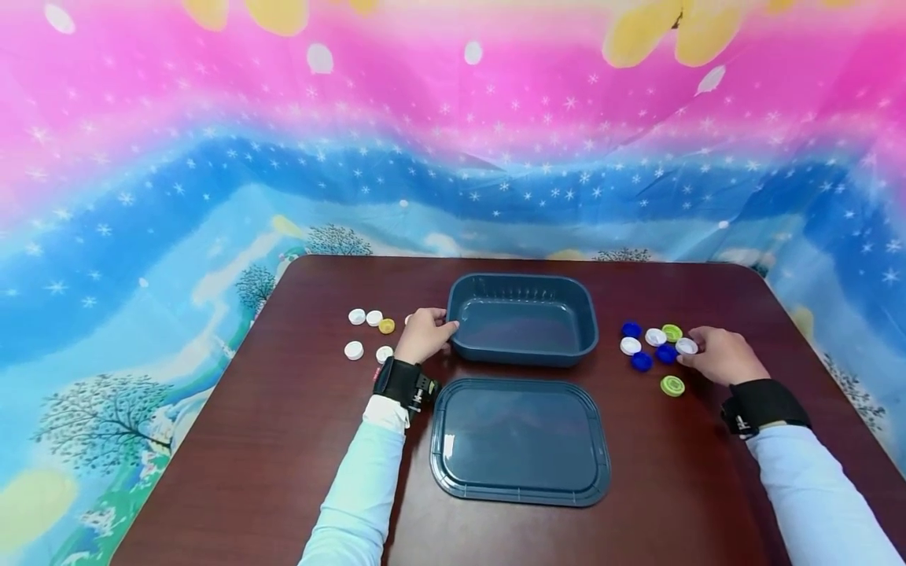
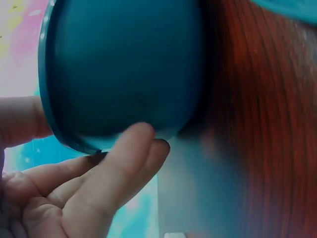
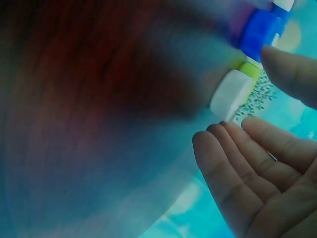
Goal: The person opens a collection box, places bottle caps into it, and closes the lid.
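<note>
Nearest, on the bench (image 1: 248,472), has the lid (image 1: 520,440), probably light and smooth; best lifted by its rim. Beyond at right, holds the right hand (image 1: 729,358) with thumb and fingers parted about a white cap (image 1: 686,347), no clear pinch visible, beside blue caps (image 1: 641,362) and a green cap (image 1: 672,386). Probably light, hard and slick; best taken by the side. Behind the lid, pinches the tub (image 1: 524,330) by its left wall with the left hand (image 1: 422,336), near white caps (image 1: 354,350) and a yellow cap (image 1: 386,325). Looks stiff yet light, likely steady by the rim. Offers room between tub and blue caps, but only a narrow strip to the bench's far edge.
</note>
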